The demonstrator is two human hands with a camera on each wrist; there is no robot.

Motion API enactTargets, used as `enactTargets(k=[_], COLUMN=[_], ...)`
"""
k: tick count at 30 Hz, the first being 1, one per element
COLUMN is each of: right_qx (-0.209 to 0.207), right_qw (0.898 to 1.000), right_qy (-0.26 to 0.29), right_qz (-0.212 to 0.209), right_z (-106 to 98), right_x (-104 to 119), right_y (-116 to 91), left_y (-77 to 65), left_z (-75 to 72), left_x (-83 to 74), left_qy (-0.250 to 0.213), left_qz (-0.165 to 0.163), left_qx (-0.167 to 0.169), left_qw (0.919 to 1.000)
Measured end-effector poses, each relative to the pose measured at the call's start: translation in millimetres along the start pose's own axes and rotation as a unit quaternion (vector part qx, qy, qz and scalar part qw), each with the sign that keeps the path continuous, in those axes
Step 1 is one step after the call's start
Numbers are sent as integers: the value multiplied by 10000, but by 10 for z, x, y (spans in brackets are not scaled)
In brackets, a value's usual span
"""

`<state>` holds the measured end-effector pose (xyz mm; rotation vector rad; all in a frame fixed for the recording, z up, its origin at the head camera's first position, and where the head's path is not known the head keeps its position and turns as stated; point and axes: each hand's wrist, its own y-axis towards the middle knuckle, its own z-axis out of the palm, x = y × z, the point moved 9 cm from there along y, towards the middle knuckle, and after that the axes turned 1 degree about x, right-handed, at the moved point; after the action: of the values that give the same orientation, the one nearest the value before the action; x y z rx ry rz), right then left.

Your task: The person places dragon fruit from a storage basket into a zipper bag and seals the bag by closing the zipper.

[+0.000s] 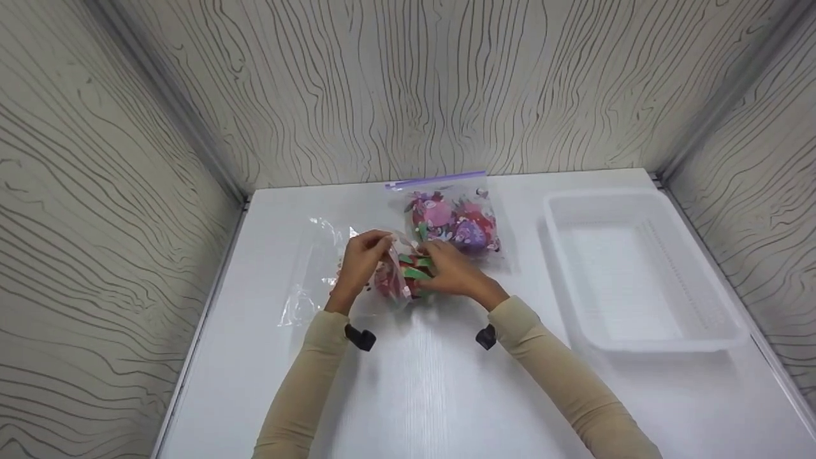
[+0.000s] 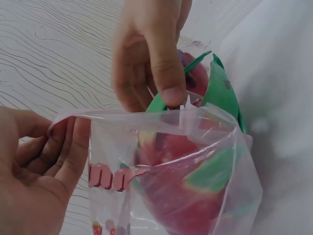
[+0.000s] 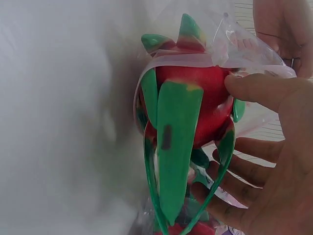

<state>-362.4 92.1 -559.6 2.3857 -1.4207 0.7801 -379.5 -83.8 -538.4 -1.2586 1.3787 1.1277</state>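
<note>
A red toy dragon fruit (image 3: pixel 215 105) with long green scales lies partly inside a clear zip bag (image 2: pixel 247 186), its long scales sticking out of the mouth. My left hand (image 1: pixel 360 264) pinches the bag's edge between thumb and fingers, pulling the mouth sideways. On the other side, my right hand (image 1: pixel 456 271) holds the dragon fruit, thumb pressed on the red body and fingers curled by the scales. In the head view, the hands hide part of both bag and fruit.
Behind the hands lies a purple-zip bag (image 1: pixel 440 217) with pink, red and purple things inside. Clear plastic (image 1: pixel 303 280) spreads out at the left. A white basket (image 1: pixel 554 255) stands at the right, and patterned panels (image 1: pixel 408 95) enclose the white table (image 1: pixel 408 395).
</note>
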Motion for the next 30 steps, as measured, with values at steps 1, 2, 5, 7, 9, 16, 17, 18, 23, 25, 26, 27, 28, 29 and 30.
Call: enactTargets(k=[1, 2, 5, 7, 9, 16, 17, 18, 23, 25, 26, 27, 28, 29, 30], right_qx=[5, 6, -18, -62, -126, -348, -393, -431, -633, -728, -775, -819, -867, -907, -947], right_qw=[10000, 9999, 9994, 9994, 9995, 9979, 9973, 9967, 9939, 9930, 9927, 9924, 9918, 9913, 9906], right_qy=[-74, -148, -336, -328, -248, 239, 311, 382, 647, 685, 681, 666, 659, 653, 644], right_qz=[0, 1, -28, -62, -128, -500, -541, -572, -622, -621, -626, -630, -665, -701, -744], right_z=[4, 9, 29, 43, 55, 80, 81, 84, 95, 92, 88, 86, 80, 75, 69], right_x=[-10, -18, -28, -30, -27, 17, 24, 30, 46, 55, 60, 65, 75, 87, 100], right_y=[-14, -27, -60, -75, -85, -91, -89, -84, -50, -35, -28, -20, -11, -4, 1], left_y=[0, 0, -2, -4, -8, -17, -17, -16, -19, -19, -18, -18, -22, -26, -30], left_z=[-3, -3, -1, 0, -6, -14, -6, 3, 41, 49, 55, 61, 72, 81, 92], left_x=[8, 15, 35, 45, 52, 48, 49, 48, 41, 28, 20, 15, 5, 1, -2], left_qy=[-17, -25, -80, -97, -59, 118, 125, 116, 74, 90, 113, 140, 154, 179, 203], left_qz=[-11, -23, -72, -104, -143, -133, -128, -123, -76, -34, -12, -5, -5, -17, -38], left_qx=[-7, -18, -24, -26, -47, -49, -17, 18, 119, 110, 104, 106, 125, 136, 162], left_qw=[10000, 10000, 9999, 9999, 9999, 9998, 9998, 9999, 9999, 9999, 9999, 9998, 9998, 9997, 9997])
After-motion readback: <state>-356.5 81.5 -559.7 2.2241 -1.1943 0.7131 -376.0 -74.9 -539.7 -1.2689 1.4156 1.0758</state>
